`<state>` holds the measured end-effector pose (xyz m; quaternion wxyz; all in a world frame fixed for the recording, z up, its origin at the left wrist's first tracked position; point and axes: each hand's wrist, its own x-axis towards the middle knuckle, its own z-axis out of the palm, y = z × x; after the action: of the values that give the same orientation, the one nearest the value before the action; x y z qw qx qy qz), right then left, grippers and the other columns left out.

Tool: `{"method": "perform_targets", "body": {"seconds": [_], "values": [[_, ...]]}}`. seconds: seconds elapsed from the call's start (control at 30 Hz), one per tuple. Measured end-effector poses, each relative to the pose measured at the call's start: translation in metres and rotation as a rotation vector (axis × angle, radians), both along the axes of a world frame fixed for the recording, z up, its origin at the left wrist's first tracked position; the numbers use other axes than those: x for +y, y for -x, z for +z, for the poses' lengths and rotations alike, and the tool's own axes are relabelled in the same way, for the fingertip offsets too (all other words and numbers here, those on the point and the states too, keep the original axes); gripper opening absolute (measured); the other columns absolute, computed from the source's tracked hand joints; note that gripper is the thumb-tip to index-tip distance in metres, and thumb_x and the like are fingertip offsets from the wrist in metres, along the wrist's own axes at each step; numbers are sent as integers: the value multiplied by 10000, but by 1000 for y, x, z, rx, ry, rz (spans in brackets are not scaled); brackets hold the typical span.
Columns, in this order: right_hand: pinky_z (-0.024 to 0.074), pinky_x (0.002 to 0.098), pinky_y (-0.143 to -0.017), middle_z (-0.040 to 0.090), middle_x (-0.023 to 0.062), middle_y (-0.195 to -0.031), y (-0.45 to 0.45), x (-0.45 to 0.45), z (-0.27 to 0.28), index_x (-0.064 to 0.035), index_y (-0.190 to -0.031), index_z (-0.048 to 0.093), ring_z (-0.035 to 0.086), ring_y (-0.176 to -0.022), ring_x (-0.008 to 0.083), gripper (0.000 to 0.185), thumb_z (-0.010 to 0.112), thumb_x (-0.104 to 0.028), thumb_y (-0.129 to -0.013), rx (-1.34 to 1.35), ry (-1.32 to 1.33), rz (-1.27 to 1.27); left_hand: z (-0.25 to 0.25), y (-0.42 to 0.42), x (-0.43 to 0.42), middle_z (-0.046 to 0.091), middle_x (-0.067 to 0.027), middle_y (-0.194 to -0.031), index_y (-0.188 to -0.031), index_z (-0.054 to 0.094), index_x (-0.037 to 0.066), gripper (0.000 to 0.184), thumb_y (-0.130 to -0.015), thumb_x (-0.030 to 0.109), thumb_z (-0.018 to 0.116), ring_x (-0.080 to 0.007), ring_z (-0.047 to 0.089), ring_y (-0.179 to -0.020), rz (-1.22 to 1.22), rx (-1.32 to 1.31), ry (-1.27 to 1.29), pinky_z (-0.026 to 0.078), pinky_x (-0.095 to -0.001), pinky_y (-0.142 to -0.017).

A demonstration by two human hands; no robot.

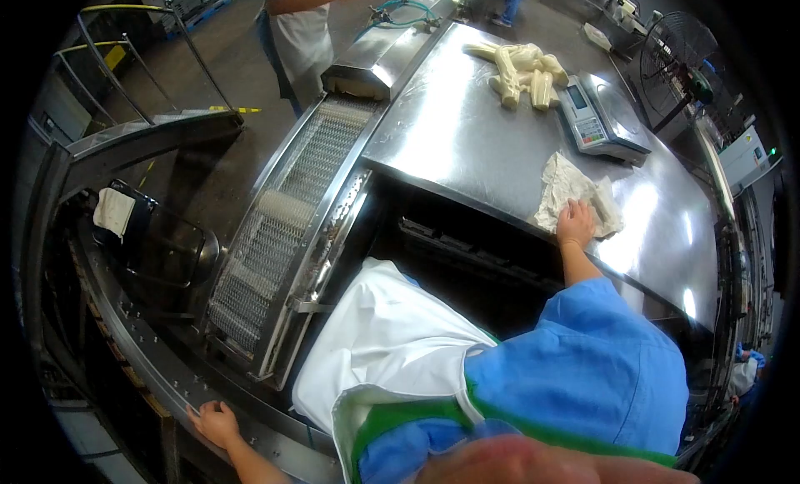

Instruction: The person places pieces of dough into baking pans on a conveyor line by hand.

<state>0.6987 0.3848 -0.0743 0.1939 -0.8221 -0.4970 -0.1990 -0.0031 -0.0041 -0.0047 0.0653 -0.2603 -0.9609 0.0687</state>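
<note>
My right hand rests on a crumpled off-white cloth near the front edge of the steel table. Its fingers lie flat over the cloth's lower part. Far to the left, my left hand is at the dark metal rail, fingers apart and nothing visible in them. Beyond the cloth stands a digital scale with a keypad and a metal pan. A pile of smooth, cream-coloured long pieces lies left of the scale; what they are I cannot make out.
A metal mesh conveyor slopes down between the table and the rail, below a steel housing. A person in a white apron stands behind it. A chair sits at left, a fan at far right.
</note>
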Motion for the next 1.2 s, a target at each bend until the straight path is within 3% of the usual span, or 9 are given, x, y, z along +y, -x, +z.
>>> {"method": "perform_targets", "body": {"seconds": [0.67, 0.77, 0.83, 1.2], "values": [[324, 433, -1011, 548, 33, -1267, -7, 3, -7, -251, -1110, 646, 450, -1217, 256, 313, 553, -330, -822, 50, 31, -7, -7, 4, -3, 645, -66, -1062, -855, 697, 61, 160, -729, 158, 680, -312, 319, -1322, -2, 25, -67, 318, -420, -1044], [327, 439, -1007, 548, 35, -1267, -5, 2, -5, -247, -1109, 646, 450, -1214, 258, 314, 553, -329, -820, 54, 20, -3, -9, 7, -6, 614, -61, -1150, -949, 700, 94, 203, -787, 213, 667, -292, 281, -1348, 15, -21, 20, 323, -459, -1053], [324, 441, -1011, 545, 35, -1271, -7, 3, -5, -250, -1110, 647, 446, -1218, 261, 317, 554, -328, -817, 42, 46, -8, -14, 8, -7, 641, -52, -1069, -846, 697, 71, 138, -736, 153, 677, -302, 307, -1329, -10, 31, -60, 315, -434, -1041], [356, 414, -1001, 564, 62, -1258, 0, 0, 1, -218, -1084, 671, 480, -1191, 278, 301, 539, -306, -828, 29, 13, -1, -4, 1, -1, 639, -34, -1076, -858, 694, 85, 141, -738, 158, 688, -289, 301, -1335, 26, -6, -49, 299, -444, -1054]]}}
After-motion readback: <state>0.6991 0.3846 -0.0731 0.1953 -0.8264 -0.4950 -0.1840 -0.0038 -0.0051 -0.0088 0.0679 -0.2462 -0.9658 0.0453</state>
